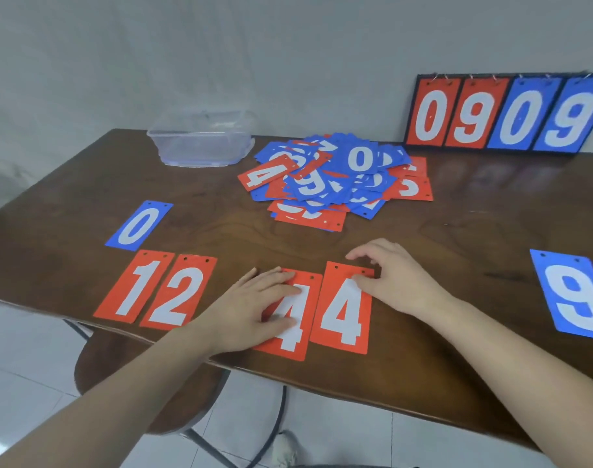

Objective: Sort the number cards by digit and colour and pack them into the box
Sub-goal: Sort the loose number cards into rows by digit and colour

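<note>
Along the table's near edge lie a red 1 card (133, 288), a red 2 card (178, 293) and two red 4 cards. My left hand (251, 307) lies flat with straight fingers on the left red 4 (297, 336). My right hand (394, 276) touches the top right corner of the right red 4 (342, 312) with loosely bent fingers. A blue 0 card (139, 225) lies further back on the left. A blue 9 card (573, 293) lies at the right edge. A mixed heap of red and blue cards (335, 179) sits mid-table. The clear plastic box (200, 138) stands behind on the left.
A flip scoreboard (506, 114) reading 0 9 0 9 leans on the wall at the back right. The dark wooden table (457, 231) has bare wood between the heap and the laid-out cards. A round stool (119, 366) stands under the near edge.
</note>
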{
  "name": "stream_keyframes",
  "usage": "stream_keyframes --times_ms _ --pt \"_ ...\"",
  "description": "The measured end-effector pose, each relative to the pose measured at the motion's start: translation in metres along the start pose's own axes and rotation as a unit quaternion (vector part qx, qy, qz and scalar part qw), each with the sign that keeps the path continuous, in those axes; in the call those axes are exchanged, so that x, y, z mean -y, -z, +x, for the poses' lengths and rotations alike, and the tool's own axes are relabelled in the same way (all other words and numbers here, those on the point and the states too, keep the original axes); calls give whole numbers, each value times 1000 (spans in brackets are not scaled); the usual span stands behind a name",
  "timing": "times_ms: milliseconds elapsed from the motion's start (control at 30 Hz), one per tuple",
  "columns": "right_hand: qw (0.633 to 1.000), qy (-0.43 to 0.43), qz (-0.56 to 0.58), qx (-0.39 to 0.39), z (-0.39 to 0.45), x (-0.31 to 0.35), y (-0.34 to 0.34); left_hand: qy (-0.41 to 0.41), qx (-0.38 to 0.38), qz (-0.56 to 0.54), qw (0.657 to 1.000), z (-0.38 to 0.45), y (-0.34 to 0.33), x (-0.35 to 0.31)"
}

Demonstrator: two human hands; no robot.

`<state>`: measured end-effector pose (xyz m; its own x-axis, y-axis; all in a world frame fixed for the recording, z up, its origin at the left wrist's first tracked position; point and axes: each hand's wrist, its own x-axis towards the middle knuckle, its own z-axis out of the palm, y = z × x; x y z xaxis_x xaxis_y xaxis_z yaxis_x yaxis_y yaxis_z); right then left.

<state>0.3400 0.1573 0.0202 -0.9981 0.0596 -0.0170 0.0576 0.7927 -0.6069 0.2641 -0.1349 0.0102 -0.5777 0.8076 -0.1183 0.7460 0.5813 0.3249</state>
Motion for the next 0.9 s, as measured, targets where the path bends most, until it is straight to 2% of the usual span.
stream_keyframes --times_ms 67,200,267,667,800,900 --pt "998 60 -7 -13 -7 -1 0 6 1 0 1000 0 1 1" --pt "981 131 -109 98 -18 -7 -4 21 2 -12 1000 -1 4 7" --pt "973 144 -131 128 -22 -11 -5 31 2 -18 999 -3 5 9" --pt "958 179 -169 149 -32 7 -23 51 -6 -22 998 -1 -4 1" --pt "976 155 -121 95 -30 15 -28 53 -2 -24 998 -5 -8 -5" --pt "978 139 -145 63 -25 20 -32 79 -7 -70 994 -7 -8 -12"
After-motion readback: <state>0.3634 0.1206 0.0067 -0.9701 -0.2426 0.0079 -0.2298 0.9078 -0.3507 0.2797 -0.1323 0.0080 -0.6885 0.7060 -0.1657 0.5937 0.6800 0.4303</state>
